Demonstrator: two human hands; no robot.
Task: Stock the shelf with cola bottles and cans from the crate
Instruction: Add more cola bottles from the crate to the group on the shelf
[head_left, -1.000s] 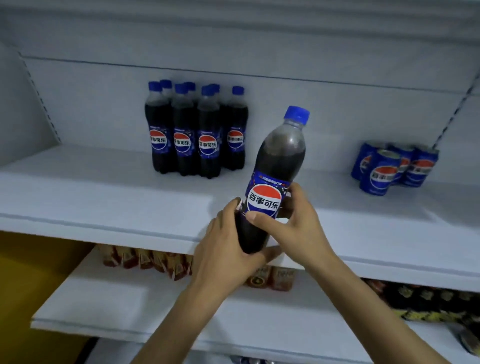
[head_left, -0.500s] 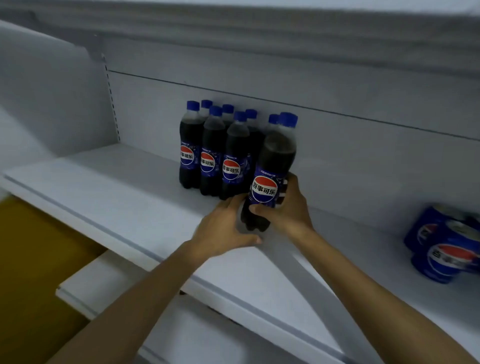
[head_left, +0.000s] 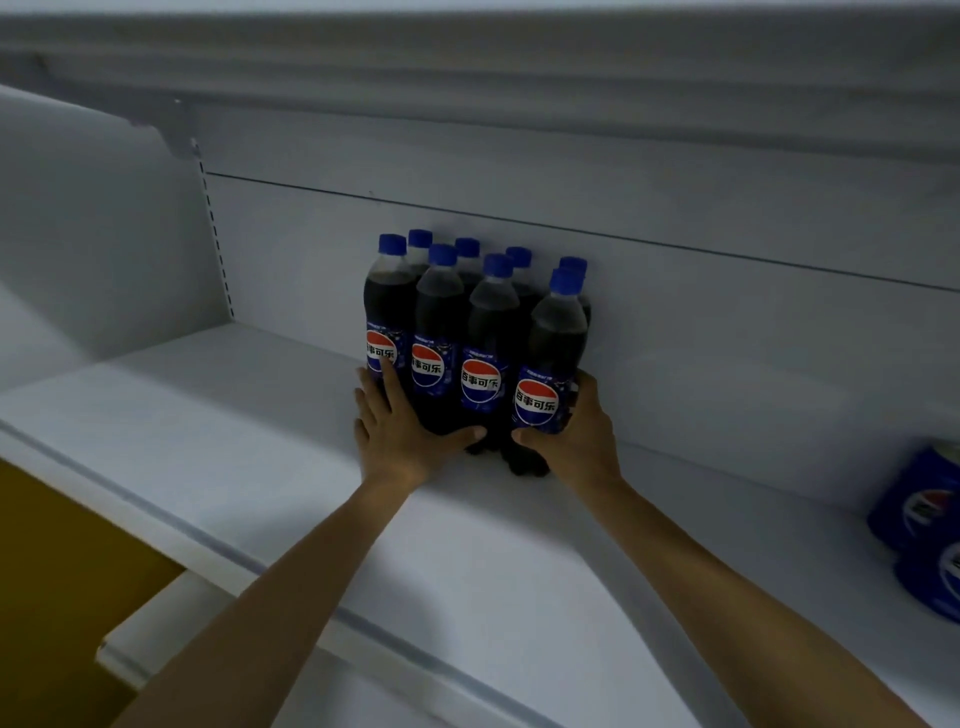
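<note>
Right hand (head_left: 577, 437) fingers clamped on end bottle (head_left: 553, 338); left hand (head_left: 400, 431) flat, seemingly touching row (head_left: 439, 322)

Dim, soft, bowed at edges

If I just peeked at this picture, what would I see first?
The bunch of cola bottles with blue caps, standing together at the back of the white shelf. Two hands are on them: the right hand holds the front right bottle, and the left hand lies flat against the bottles on the left. Blue cans sit at the right edge.
</note>
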